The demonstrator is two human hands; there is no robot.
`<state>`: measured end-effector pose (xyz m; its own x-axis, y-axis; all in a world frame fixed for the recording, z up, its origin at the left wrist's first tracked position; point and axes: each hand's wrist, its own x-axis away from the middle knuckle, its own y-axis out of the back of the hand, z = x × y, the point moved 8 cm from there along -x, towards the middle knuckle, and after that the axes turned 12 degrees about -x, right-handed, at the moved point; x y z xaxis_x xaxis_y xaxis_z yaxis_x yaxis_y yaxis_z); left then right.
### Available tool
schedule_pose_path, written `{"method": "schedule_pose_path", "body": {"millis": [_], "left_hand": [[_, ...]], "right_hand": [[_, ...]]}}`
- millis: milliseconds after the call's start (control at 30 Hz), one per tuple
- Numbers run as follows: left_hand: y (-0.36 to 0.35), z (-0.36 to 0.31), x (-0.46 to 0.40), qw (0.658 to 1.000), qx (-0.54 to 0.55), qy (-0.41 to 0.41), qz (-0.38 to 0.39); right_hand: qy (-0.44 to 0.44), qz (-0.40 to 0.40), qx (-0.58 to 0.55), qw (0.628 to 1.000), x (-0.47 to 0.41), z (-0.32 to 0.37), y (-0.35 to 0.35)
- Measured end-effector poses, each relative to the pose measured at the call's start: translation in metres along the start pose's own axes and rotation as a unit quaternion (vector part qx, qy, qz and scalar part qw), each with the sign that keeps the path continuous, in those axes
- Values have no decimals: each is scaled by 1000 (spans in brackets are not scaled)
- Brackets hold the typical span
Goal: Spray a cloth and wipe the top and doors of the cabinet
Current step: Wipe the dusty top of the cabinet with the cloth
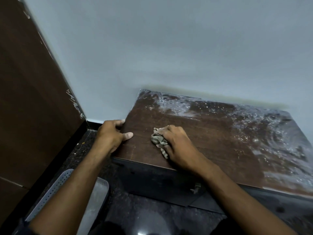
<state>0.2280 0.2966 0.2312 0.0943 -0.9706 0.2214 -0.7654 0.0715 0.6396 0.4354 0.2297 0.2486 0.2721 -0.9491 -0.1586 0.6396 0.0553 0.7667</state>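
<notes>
Pale grey-blue wall (169,48) fills the background. Dark brown wooden panel (30,82) at left, its edge chipped with white flecks. Black speckled floor (81,150) below. Grey perforated object (50,192) lies on floor, lower left.

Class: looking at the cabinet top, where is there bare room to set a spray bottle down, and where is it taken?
Bare: the cabinet top from the right hand to its right edge, though filmed with white residue. Taken: the near-left corner, where the left hand grips the edge and the right hand presses the cloth.
</notes>
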Motion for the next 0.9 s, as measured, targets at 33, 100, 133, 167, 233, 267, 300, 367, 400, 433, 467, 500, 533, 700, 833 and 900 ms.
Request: {"method": "schedule_pose_path", "body": {"millis": [33,100,133,167,233,267,300,367,400,433,467,500,533,700,833,900], "left_hand": [[1,0,-4,1000,2,12,9],[3,-1,-11,999,-14,25,36],[4,-2,-14,998,-35,25,47],[5,-4,-17,996,-60,22,55],[5,-4,-18,993,-92,29,69],[5,-3,-18,991,-95,36,82],[4,-4,-19,990,-88,47,95],[0,-4,-19,989,-69,50,123],[-1,-5,-19,988,-78,36,128],[-2,-5,-18,988,-96,16,123],[-2,-5,-17,986,-121,-11,112],[-1,-6,-14,985,-141,-39,93],[0,-7,-11,983,-153,-71,71],[5,-8,2,984,-114,-139,-9],[2,-3,-5,985,-99,-138,-11],[1,-9,-8,983,-100,-156,-11]], "right_hand": [[3,1,5,1000,-1,0,-2],[8,-6,10,1000,-5,-1,-4],[8,-10,12,1000,-7,-3,-5],[7,-12,12,1000,-9,-4,-5],[5,-2,9,1000,-12,-1,-5],[5,5,6,1000,-13,0,-5],[6,10,3,1000,-15,0,-5],[6,14,4,1000,-17,-2,-5],[7,10,4,1000,-16,-3,-4],[9,9,5,1000,-16,-4,-5],[12,10,5,1000,-16,-6,-6],[17,10,6,1000,-17,-7,-7],[20,10,12,1000,-17,-8,-6],[9,-5,63,998,7,-20,15],[-43,-64,73,994,51,-45,49],[-71,-79,93,990,39,-48,54]]}}
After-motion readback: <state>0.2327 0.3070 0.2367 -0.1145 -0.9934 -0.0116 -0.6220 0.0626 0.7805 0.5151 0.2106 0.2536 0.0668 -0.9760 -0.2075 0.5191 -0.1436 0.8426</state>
